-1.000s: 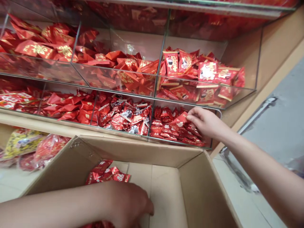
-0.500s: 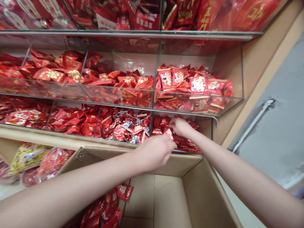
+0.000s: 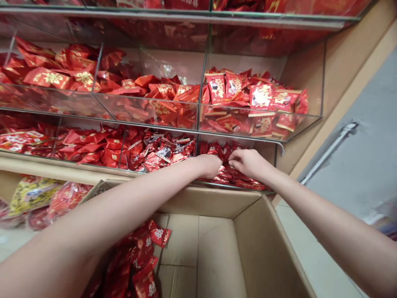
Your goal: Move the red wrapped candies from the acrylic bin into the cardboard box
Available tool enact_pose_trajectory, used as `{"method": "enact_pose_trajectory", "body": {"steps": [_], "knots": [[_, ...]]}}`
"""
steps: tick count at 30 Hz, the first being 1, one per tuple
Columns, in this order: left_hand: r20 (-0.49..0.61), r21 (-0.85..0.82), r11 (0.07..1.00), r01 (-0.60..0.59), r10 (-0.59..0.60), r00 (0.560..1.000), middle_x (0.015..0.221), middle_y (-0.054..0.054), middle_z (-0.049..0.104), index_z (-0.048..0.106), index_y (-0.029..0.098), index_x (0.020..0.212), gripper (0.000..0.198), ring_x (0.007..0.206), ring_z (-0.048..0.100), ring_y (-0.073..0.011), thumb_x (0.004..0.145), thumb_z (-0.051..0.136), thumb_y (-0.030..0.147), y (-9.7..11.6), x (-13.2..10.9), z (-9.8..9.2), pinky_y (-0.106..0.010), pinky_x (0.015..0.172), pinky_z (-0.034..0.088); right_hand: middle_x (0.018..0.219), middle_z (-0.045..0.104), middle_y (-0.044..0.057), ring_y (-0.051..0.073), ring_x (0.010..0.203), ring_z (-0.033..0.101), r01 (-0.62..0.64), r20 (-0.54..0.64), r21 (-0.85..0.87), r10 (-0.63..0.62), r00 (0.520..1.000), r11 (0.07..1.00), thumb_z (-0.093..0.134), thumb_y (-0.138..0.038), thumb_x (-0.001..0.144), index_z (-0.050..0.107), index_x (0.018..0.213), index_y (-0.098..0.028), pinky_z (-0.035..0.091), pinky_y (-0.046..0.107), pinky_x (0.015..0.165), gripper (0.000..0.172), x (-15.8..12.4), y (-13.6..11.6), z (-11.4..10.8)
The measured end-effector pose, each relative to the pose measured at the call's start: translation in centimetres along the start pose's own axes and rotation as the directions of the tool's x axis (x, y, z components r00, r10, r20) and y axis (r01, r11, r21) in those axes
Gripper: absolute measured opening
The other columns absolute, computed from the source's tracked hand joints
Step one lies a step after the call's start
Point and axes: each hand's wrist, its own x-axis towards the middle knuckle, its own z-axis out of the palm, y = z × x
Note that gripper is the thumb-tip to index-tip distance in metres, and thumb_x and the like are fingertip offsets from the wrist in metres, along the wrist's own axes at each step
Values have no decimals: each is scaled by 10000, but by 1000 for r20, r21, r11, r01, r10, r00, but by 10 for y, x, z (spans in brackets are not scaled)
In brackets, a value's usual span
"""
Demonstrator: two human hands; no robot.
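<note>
Both my hands reach into the lower right compartment, among small red packets [image 3: 232, 176] with shiny wrappers. My left hand [image 3: 211, 166] is at the compartment's left side, its fingers curled down against the packets; whether one is held is hidden. Close to its right, my right hand [image 3: 248, 162] has thumb and fingers drawn together over the pile. Anything between them is too small to make out. Below stands an open cardboard box [image 3: 214, 203], with red packets [image 3: 144, 248] heaped at its left side, partly behind my left forearm.
Clear dividers and a clear front panel [image 3: 149, 109] bound the shelf above, filled with red packets [image 3: 260, 97]. A bent strip end [image 3: 281, 147] juts out at right. Bagged goods [image 3: 34, 196] lie lower left. A grey wall [image 3: 356, 165] is beside the wooden shelf side.
My left hand has moved up and forward from over the box into the compartment. My right hand has shifted slightly right. The view has tilted down a little.
</note>
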Motion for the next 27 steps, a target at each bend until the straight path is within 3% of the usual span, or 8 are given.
{"method": "enact_pose_trajectory", "body": {"steps": [5, 11, 16, 19, 22, 24, 27], "knots": [[18, -14, 998, -64, 64, 998, 1033, -99, 586, 559, 150, 1009, 322, 894, 564, -196, 689, 521, 151, -5, 2, 4, -251, 747, 433, 744, 665, 15, 131, 672, 583, 10, 88, 42, -13, 996, 999, 491, -239, 739, 639, 773, -181, 389, 213, 618, 163, -25, -3, -1], [-29, -30, 992, -122, 121, 992, 1057, -128, 558, 513, 109, 1072, 362, 927, 545, -213, 714, 495, 165, -5, 0, 9, -279, 778, 428, 761, 668, 5, 132, 671, 586, 35, 124, 44, -40, 991, 998, 498, -263, 742, 648, 783, -193, 402, 224, 617, 171, -30, -5, 3], [16, -74, 989, -124, 126, 992, 1110, -134, 533, 519, 100, 1086, 379, 1009, 504, -226, 709, 506, 128, 2, -1, 5, -293, 847, 392, 751, 664, 20, 134, 656, 572, 24, 99, -60, -18, 995, 998, 530, -342, 717, 659, 796, -197, 376, 259, 584, 209, -35, 2, 3], [-48, 10, 987, -159, 159, 986, 1109, -129, 532, 537, 89, 1072, 361, 995, 520, -224, 715, 486, 106, 4, -16, 0, -300, 819, 410, 740, 645, 37, 133, 690, 559, 88, -29, -159, -94, 995, 983, 400, -437, 776, 654, 787, -195, 328, 297, 560, 352, -42, -4, 1], [-237, 43, 973, -228, 231, 944, 1043, -33, 561, 587, 119, 985, 312, 1048, 485, -239, 791, 358, 202, 10, -49, -14, -311, 793, 404, 722, 628, 44, 126, 668, 547, 291, -150, -129, -309, 939, 948, 325, -448, 804, 636, 799, -206, 329, 310, 559, 395, -60, -43, 3], [-286, 46, 974, -220, 224, 932, 983, -9, 579, 594, 147, 926, 287, 1044, 493, -226, 797, 342, 192, 16, -75, -26, -303, 764, 424, 685, 628, 35, 125, 608, 547, 437, 9, 5, -437, 899, 899, 472, -354, 757, 627, 711, -221, 367, 297, 565, 210, -78, -89, 12], [-330, 70, 970, -234, 244, 912, 957, -27, 586, 599, 163, 878, 253, 985, 529, -213, 798, 360, 184, 23, -111, -34, -334, 806, 416, 691, 640, 24, 140, 590, 567, 605, 238, 272, -661, 711, 749, 585, -179, 662, 614, 705, -198, 417, 261, 526, 56, -101, -163, 47]]}}
